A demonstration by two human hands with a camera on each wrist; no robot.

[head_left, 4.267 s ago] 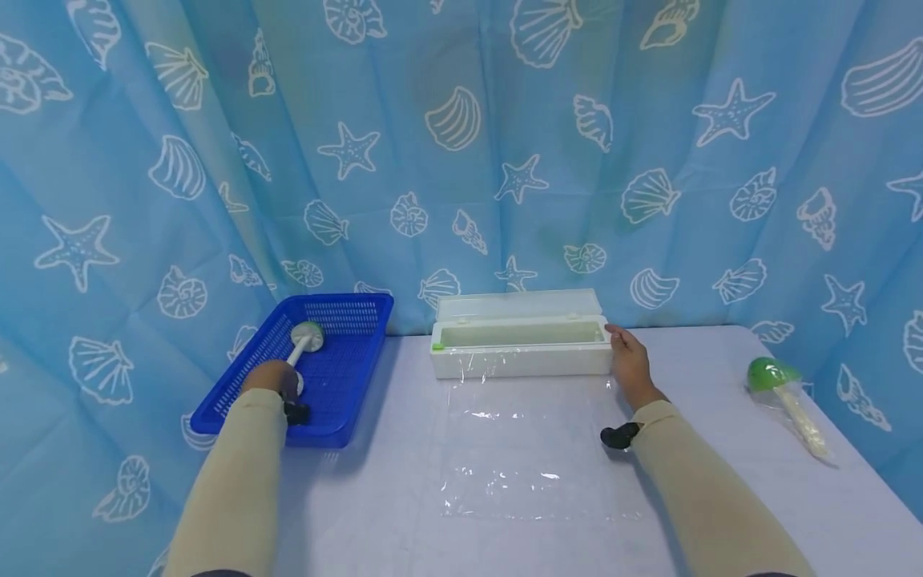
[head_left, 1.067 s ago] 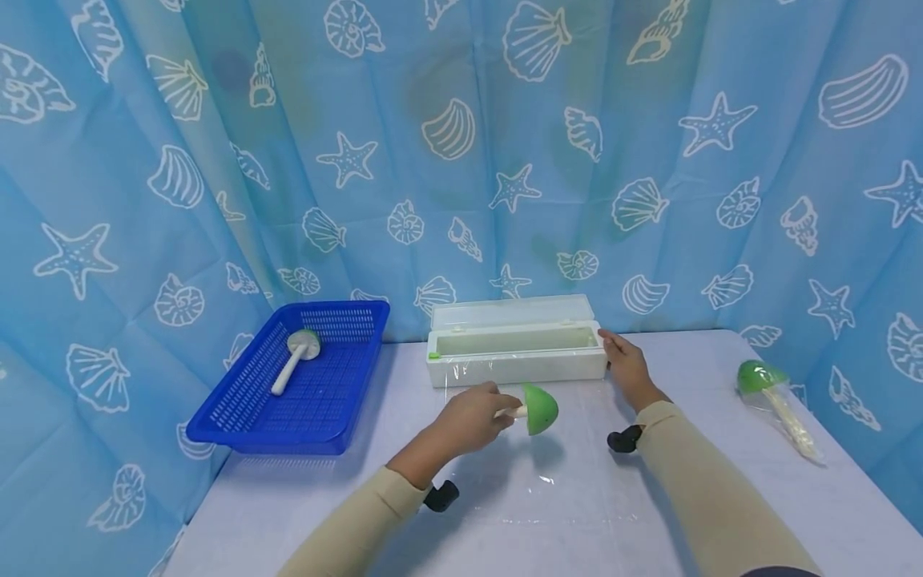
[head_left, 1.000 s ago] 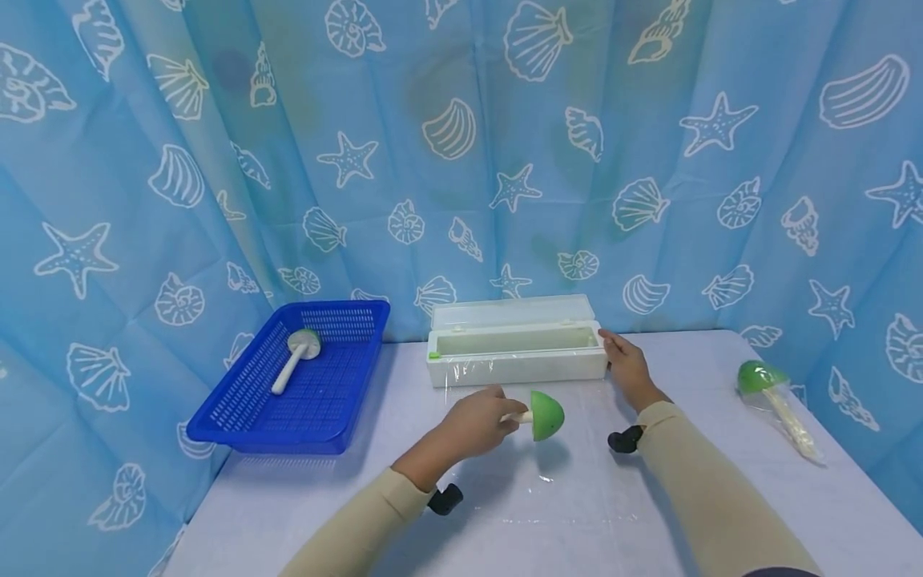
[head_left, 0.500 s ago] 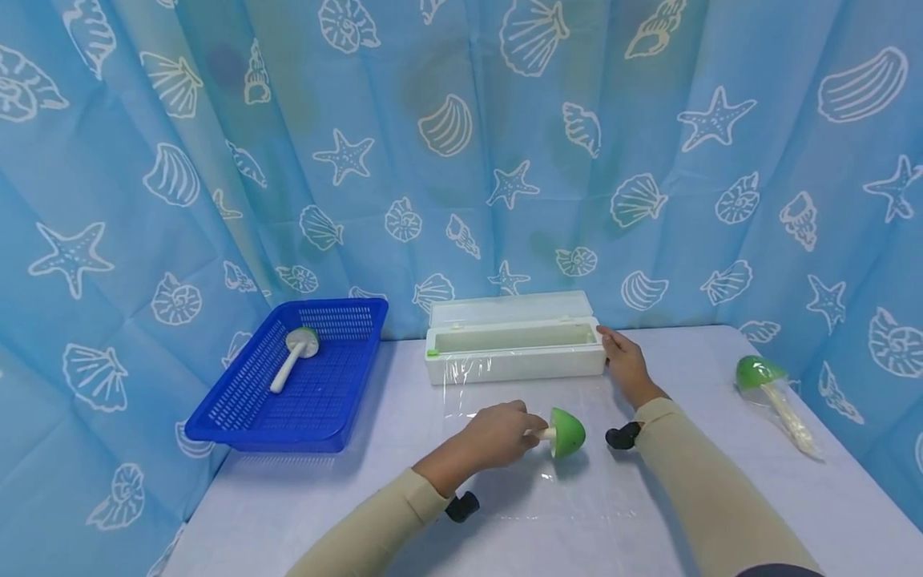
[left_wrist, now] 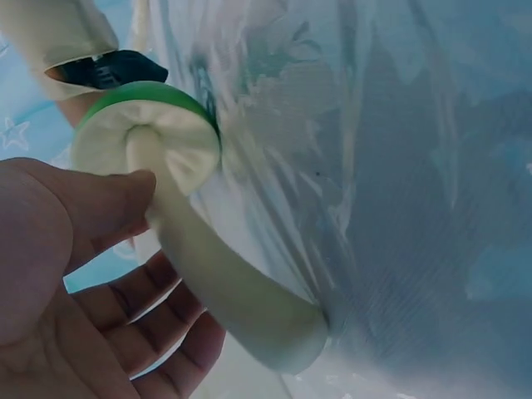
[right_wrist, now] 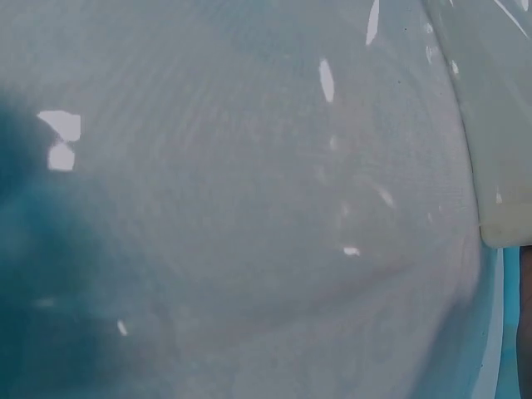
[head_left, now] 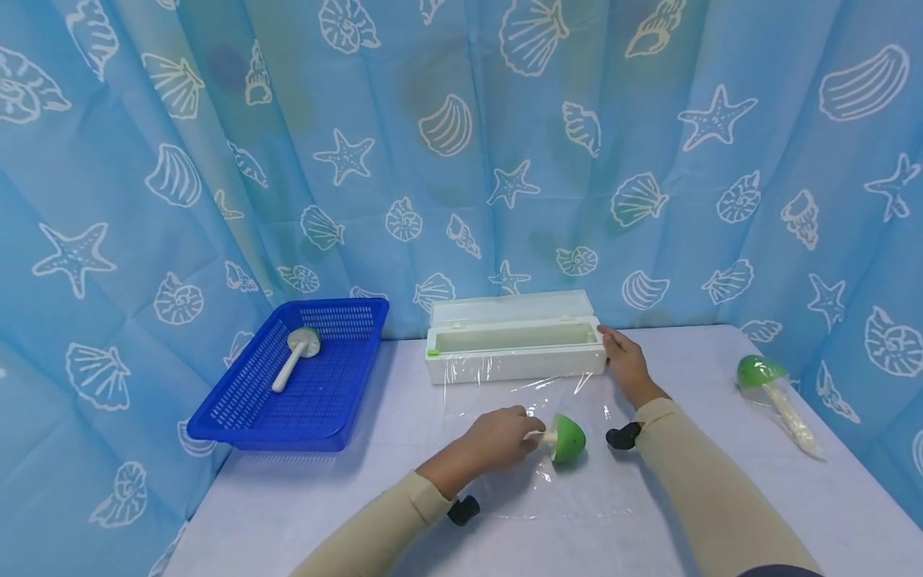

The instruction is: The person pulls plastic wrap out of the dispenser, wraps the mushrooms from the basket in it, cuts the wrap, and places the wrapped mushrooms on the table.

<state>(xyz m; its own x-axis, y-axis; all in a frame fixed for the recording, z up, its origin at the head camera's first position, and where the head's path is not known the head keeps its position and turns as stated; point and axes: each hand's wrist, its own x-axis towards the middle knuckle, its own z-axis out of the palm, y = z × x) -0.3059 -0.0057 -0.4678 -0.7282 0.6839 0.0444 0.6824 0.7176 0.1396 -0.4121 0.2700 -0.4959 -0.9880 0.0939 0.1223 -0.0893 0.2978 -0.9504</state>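
Observation:
My left hand (head_left: 497,439) pinches the pale stem of a toy mushroom (head_left: 570,439), whose green cap points right. In the left wrist view, the thumb presses the stem just under the cap of this mushroom (left_wrist: 241,291), and the stem's end lies against film. A sheet of clear cling film (head_left: 577,498) runs forward over the table from a white cling film dispenser (head_left: 515,368) with its lid raised. My right hand (head_left: 630,369) grips the dispenser's right end. The right wrist view shows mostly shiny film (right_wrist: 249,183), with the dispenser (right_wrist: 499,150) at its right edge.
A blue basket (head_left: 310,439) stands at the left with another toy mushroom (head_left: 291,365) in it. Far right lies a mushroom wrapped in clear film (head_left: 782,405). A blue shell-print curtain (head_left: 389,160) hangs behind the white-covered table (head_left: 238,521).
My left hand has taken a mushroom from the blue basket, carried it right and lowered it onto the film. The right hand has stayed at the dispenser's end.

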